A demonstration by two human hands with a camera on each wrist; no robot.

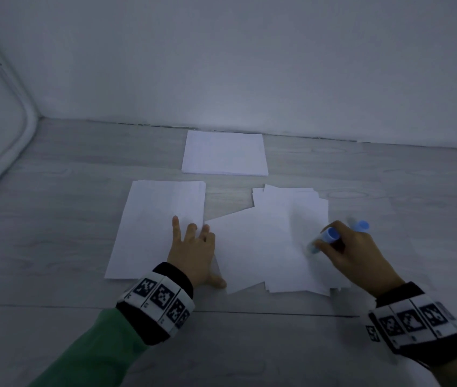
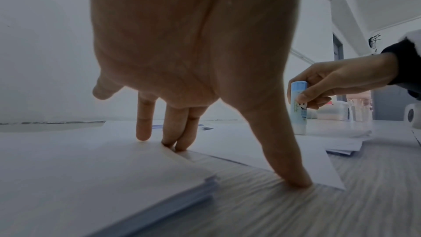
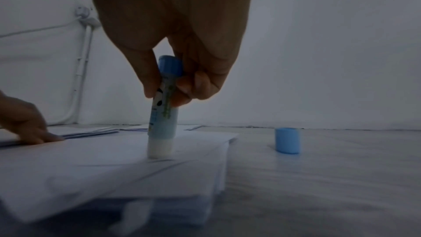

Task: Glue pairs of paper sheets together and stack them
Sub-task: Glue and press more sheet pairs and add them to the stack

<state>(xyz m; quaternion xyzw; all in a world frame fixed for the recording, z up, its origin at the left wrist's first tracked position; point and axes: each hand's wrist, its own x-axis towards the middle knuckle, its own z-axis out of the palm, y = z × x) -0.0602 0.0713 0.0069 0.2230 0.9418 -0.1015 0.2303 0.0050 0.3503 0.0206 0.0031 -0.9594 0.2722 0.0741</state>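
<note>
My right hand (image 1: 344,247) grips an uncapped blue glue stick (image 1: 326,238) upright, its white tip down on the top sheet (image 1: 249,247), which lies skewed over a loose pile of white sheets (image 1: 305,202). In the right wrist view the glue stick (image 3: 163,122) stands between thumb and fingers on that sheet (image 3: 102,152). My left hand (image 1: 193,247) has straight, spread fingers (image 2: 175,132). They press where a neat stack of paper (image 1: 151,227) meets the skewed sheet, thumb down at the sheet's near corner. Another neat stack (image 1: 224,153) lies by the wall.
The blue cap (image 1: 360,226) of the glue stick stands on the grey wood-look floor (image 1: 54,247) just right of the pile, also in the right wrist view as the cap (image 3: 287,141). A white wall (image 1: 249,65) runs behind the far stack, with a pipe (image 1: 30,113) in the left corner.
</note>
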